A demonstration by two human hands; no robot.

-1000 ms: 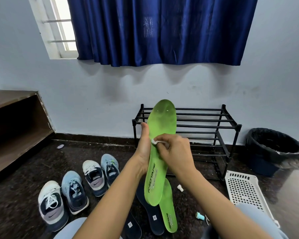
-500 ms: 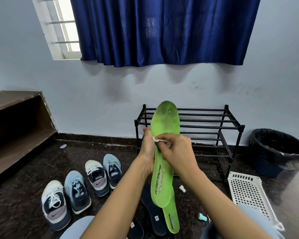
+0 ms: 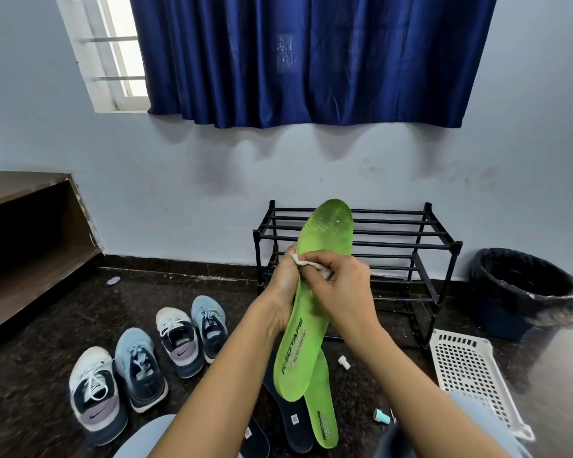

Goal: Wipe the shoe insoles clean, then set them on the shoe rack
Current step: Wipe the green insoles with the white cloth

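A green insole [image 3: 323, 246] stands upright in front of me, toe end up. My left hand [image 3: 282, 285] grips its left edge near the middle. My right hand [image 3: 341, 285] pinches a small white wipe [image 3: 306, 262] and presses it on the insole's face. A second green insole [image 3: 325, 411] and two dark blue insoles [image 3: 295, 421] lie on the floor below. The black metal shoe rack [image 3: 420, 249] stands against the wall behind the held insole, its bars bare.
Several sneakers [image 3: 139, 368] line the dark floor at left. A white perforated basket [image 3: 467, 371] lies at right, a black-lined bin [image 3: 523, 292] beyond it. A small white cap [image 3: 344, 362] and teal cap [image 3: 379, 416] lie near the insoles. A brown wooden shelf [image 3: 30, 246] is far left.
The wipe in my right hand has shifted slightly up the insole. The view has drifted a little, and my left hand keeps its hold.
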